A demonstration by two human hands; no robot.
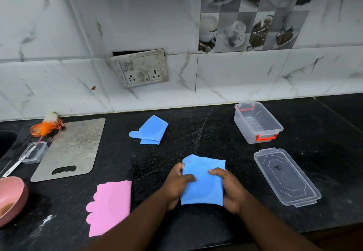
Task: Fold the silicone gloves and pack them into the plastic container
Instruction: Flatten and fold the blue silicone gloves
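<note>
Left hand [177, 184] and right hand [230, 191] each grip a side edge of the folded blue glove [205, 186], its long axis toward the wall [235, 78], near-left of the plastic container [240, 121]; bare surface [222, 140] lies between.

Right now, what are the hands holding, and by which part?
Both hold the nearer blue glove. The left hand pinches its left edge with the thumb on top, and the right hand grips its right edge.
</note>
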